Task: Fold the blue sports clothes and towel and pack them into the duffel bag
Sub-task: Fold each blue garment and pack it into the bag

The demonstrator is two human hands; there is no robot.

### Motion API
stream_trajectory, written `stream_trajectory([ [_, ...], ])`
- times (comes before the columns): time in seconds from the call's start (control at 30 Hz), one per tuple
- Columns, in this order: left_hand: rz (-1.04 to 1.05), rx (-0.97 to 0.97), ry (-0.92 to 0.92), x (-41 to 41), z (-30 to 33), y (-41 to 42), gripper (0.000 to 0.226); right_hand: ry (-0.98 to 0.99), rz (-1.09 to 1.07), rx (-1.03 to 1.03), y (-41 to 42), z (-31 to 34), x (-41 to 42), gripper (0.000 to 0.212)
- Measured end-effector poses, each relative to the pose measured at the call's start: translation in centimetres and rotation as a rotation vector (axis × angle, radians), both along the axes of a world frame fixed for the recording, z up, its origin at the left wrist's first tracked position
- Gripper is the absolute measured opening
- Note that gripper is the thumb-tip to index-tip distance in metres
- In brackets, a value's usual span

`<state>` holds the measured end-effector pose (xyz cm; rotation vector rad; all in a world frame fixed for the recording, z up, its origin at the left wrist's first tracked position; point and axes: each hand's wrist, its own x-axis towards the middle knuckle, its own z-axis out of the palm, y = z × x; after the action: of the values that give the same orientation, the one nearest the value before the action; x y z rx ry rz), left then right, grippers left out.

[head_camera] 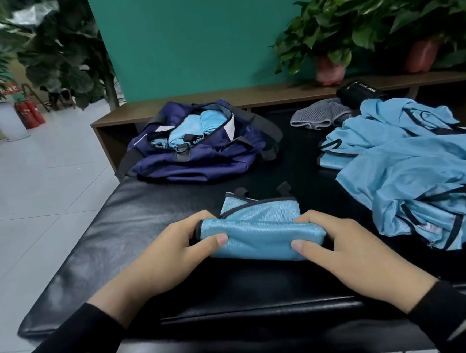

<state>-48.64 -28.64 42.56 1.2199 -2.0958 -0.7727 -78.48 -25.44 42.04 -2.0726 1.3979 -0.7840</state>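
Head camera is looking down at a black padded bench, where both hands are holding a half-rolled blue garment that is lying directly in front of the person. Its long axis is running left to right, across the view, and each hand is taking one end of it — the left hand at the left end, the right hand at the right end. On both hands the thumb is pressing on the top of the roll, while the fingers are curling around its far side, so each hand is gripping the cloth and not lying flat. The unrolled part of the garment is extending away from the person, toward the navy duffel bag. This bag is standing open at the far-left side of the bench, with blue rolls already inside, so it seems nearer to the left hand. A pile of unfolded blue clothes is waiting at the right — well apart from the bag.
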Motion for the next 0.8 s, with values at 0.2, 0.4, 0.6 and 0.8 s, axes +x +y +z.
stream_trajectory([
  [0.2,0.223,0.112,-0.014,-1.5,0.3,-1.2,0.025,-0.115,-0.093,0.017,-2.0,-0.2,0.9,0.011],
  [0.4,0.451,0.076,-0.236,-3.6,0.3,-4.1,0.041,-0.109,-0.257,-0.014,-4.7,0.0,2.1,0.010],
  [0.6,0.558,-0.059,-0.262,-4.2,-0.6,-5.6,0.032,0.293,-0.232,-0.114,-5.7,0.2,2.7,0.034],
  [0.8,0.486,-0.044,-0.306,-4.1,-1.1,-7.1,0.024,0.258,-0.057,-0.044,-6.1,0.7,2.1,0.030],
])
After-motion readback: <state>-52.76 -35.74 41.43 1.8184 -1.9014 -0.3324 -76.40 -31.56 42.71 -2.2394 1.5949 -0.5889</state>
